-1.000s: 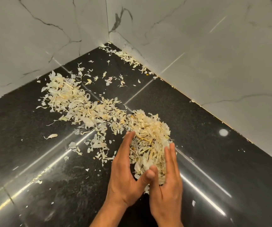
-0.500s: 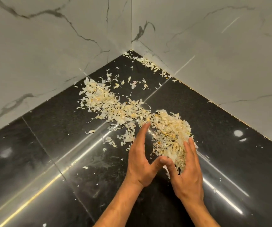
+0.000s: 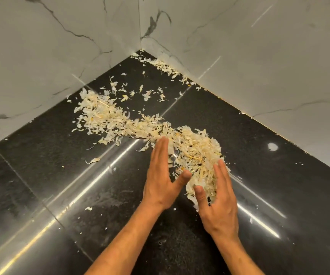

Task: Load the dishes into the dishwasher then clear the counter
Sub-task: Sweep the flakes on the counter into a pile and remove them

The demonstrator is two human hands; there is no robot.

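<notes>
**Both hands cup a heap of peels on the black counter**

Two bare hands, flat and set on edge, bracket a heap of pale peels (image 3: 197, 155) on the glossy black counter (image 3: 47, 169). Left hand (image 3: 161, 181): fingers straight and together, tips at the heap's left edge, thumb spread toward the other hand. Right hand (image 3: 218, 199): fingers straight, slightly spread, pressed along the heap's right side, thumb angled inward under the near end of the heap. Neither hand clenches anything; both are released, palms facing each other with the heap between them. The thumbs sit close but apart.

Beyond the left fingertips, a trail of peels (image 3: 108, 118) runs up and away to the left, joined to the heap. Further past that, loose flakes (image 3: 140, 92) are scattered toward the corner, and a thin line of scraps (image 3: 164, 67) lies along the foot of the right-hand wall. Single flakes lie left of the left wrist, one curled piece (image 3: 93, 160) well apart from the hand.

White marble walls (image 3: 259, 66) with grey veins meet in the corner ahead of the hands. Light streaks reflect across the counter on both sides of the forearms.
</notes>
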